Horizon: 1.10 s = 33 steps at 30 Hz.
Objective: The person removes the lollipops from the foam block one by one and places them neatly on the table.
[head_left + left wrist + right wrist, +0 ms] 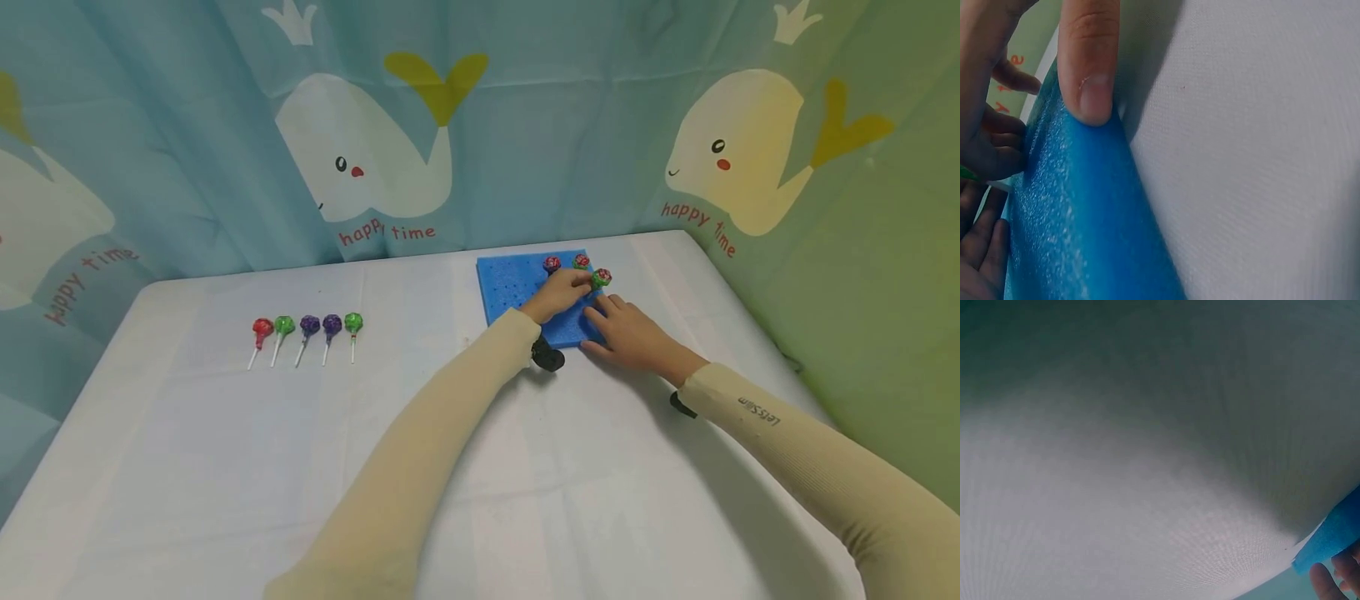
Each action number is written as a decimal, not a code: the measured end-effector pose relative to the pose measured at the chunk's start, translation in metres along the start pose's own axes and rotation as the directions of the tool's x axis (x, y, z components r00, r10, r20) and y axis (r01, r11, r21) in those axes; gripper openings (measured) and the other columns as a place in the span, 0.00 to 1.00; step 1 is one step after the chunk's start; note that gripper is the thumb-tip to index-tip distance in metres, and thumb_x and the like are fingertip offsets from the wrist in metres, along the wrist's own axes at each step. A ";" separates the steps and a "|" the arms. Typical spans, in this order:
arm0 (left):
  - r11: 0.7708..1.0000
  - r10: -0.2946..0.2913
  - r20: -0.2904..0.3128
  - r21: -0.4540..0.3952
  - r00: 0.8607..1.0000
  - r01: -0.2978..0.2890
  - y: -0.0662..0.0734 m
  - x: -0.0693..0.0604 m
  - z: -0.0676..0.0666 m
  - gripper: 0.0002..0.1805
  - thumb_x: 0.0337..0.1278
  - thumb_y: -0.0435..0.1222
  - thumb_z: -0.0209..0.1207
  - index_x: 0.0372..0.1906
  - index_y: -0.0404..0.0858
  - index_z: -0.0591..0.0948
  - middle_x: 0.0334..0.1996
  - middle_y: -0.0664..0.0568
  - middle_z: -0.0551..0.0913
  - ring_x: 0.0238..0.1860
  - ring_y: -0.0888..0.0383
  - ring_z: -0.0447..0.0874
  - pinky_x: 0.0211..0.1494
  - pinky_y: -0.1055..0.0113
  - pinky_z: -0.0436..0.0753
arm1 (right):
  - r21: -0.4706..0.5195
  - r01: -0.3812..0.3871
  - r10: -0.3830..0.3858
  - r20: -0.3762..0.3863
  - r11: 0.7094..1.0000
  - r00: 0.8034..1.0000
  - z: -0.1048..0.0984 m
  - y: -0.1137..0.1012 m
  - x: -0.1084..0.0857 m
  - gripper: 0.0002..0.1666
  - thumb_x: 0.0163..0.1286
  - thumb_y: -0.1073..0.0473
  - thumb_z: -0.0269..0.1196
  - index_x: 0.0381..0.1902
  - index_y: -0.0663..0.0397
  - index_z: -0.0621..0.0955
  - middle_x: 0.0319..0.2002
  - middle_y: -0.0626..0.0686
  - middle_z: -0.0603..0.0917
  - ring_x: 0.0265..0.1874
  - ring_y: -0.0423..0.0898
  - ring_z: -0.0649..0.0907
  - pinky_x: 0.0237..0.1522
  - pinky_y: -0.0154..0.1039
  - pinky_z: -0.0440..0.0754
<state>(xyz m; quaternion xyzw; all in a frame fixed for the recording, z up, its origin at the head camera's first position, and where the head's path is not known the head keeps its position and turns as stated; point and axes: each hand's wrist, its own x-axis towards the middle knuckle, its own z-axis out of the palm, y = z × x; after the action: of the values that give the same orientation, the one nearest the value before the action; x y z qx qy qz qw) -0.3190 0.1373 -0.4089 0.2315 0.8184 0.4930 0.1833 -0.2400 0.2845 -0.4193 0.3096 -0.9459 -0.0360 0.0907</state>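
Note:
A blue foam board (504,279) with rows of small holes lies at the back right of the table. My left hand (558,293) is over it, fingertips pinching a green-and-red wrapped lollipop (602,277) near the board's right side. Two more lollipops stand upright along the back: a dark reddish one (552,264) and a green-and-red one (581,262). Across the board's right edge rests my right hand (633,333), fingers spread, its thumb by the near corner. In the left wrist view a white stick (999,186) shows between fingers; its lower end is hidden.
To the left, a row of lollipops lies on the white-covered table (187,433): a red one (262,329), green ones such as the rightmost (353,322), and purple ones like the middle one (309,326). A whale-print curtain (525,167) hangs behind the table.

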 end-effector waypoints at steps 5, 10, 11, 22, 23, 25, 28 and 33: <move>1.000 0.003 -0.022 0.016 1.000 -0.003 0.000 0.001 0.002 0.17 0.69 0.32 0.47 0.58 0.36 0.76 0.59 0.45 0.77 0.62 0.53 0.73 0.63 0.63 0.74 | 0.001 0.005 -0.005 -0.003 1.000 1.000 -0.001 0.000 0.000 0.29 0.62 0.45 0.62 0.48 0.64 0.73 0.44 0.65 0.73 0.42 0.58 0.74 0.39 0.53 0.78; 0.998 0.034 -0.034 0.055 0.999 -0.032 0.000 0.001 0.002 0.14 0.69 0.32 0.48 0.52 0.35 0.80 0.53 0.44 0.80 0.54 0.53 0.77 0.50 0.69 0.74 | 0.009 0.004 -0.004 -0.010 1.000 1.000 0.000 0.001 0.000 0.28 0.62 0.45 0.63 0.47 0.64 0.73 0.43 0.64 0.73 0.41 0.58 0.74 0.38 0.52 0.78; 0.998 0.036 -0.036 0.058 0.999 -0.034 0.000 0.000 0.002 0.14 0.68 0.32 0.48 0.52 0.35 0.80 0.53 0.44 0.80 0.53 0.53 0.77 0.47 0.70 0.73 | 0.009 0.004 -0.004 -0.010 1.000 1.000 0.000 0.001 0.000 0.28 0.62 0.45 0.63 0.47 0.64 0.73 0.43 0.65 0.73 0.41 0.58 0.74 0.38 0.52 0.78; 0.998 0.050 -0.071 0.041 0.996 -0.047 -0.004 -0.001 0.003 0.12 0.67 0.33 0.51 0.49 0.34 0.81 0.51 0.45 0.82 0.55 0.54 0.78 0.56 0.68 0.77 | 0.016 -0.002 0.002 -0.002 1.000 1.000 0.001 0.001 0.000 0.28 0.63 0.45 0.62 0.47 0.64 0.73 0.45 0.66 0.73 0.44 0.60 0.74 0.40 0.53 0.78; 0.998 0.053 -0.078 0.040 0.995 -0.050 -0.005 -0.001 0.003 0.12 0.67 0.33 0.51 0.49 0.34 0.81 0.51 0.45 0.82 0.55 0.54 0.78 0.56 0.68 0.77 | 0.015 -0.001 0.001 -0.003 1.000 1.000 0.001 0.001 0.000 0.28 0.63 0.45 0.62 0.47 0.63 0.73 0.45 0.66 0.73 0.44 0.59 0.74 0.40 0.53 0.78; 0.998 0.055 -0.092 0.024 0.994 -0.053 -0.007 0.000 0.004 0.13 0.67 0.33 0.51 0.50 0.35 0.81 0.51 0.46 0.82 0.55 0.54 0.78 0.57 0.68 0.77 | 0.012 0.001 -0.001 -0.001 1.000 1.000 0.002 0.001 0.000 0.28 0.63 0.45 0.63 0.48 0.63 0.73 0.43 0.65 0.73 0.42 0.58 0.74 0.39 0.53 0.78; 0.998 0.059 -0.106 -0.009 0.993 -0.060 -0.010 0.000 0.006 0.14 0.67 0.33 0.51 0.53 0.35 0.80 0.53 0.45 0.81 0.57 0.54 0.77 0.59 0.67 0.77 | 0.006 0.001 -0.001 0.002 1.000 1.000 0.002 0.001 0.000 0.29 0.63 0.45 0.62 0.48 0.63 0.72 0.42 0.64 0.72 0.41 0.58 0.74 0.38 0.52 0.77; 0.995 0.064 -0.124 -0.068 0.990 -0.073 -0.011 -0.001 0.006 0.15 0.67 0.32 0.50 0.54 0.35 0.79 0.54 0.45 0.81 0.57 0.53 0.77 0.60 0.66 0.77 | -0.001 0.002 -0.002 0.001 1.000 1.000 0.001 0.001 0.001 0.28 0.62 0.45 0.62 0.47 0.63 0.73 0.40 0.62 0.72 0.40 0.57 0.73 0.36 0.51 0.77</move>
<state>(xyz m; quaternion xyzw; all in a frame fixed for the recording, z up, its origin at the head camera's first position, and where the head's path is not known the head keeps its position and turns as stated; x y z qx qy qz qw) -0.3170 0.1364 -0.4212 0.2222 0.8013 0.5414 0.1241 -0.2412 0.2847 -0.4202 0.3105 -0.9456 -0.0365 0.0902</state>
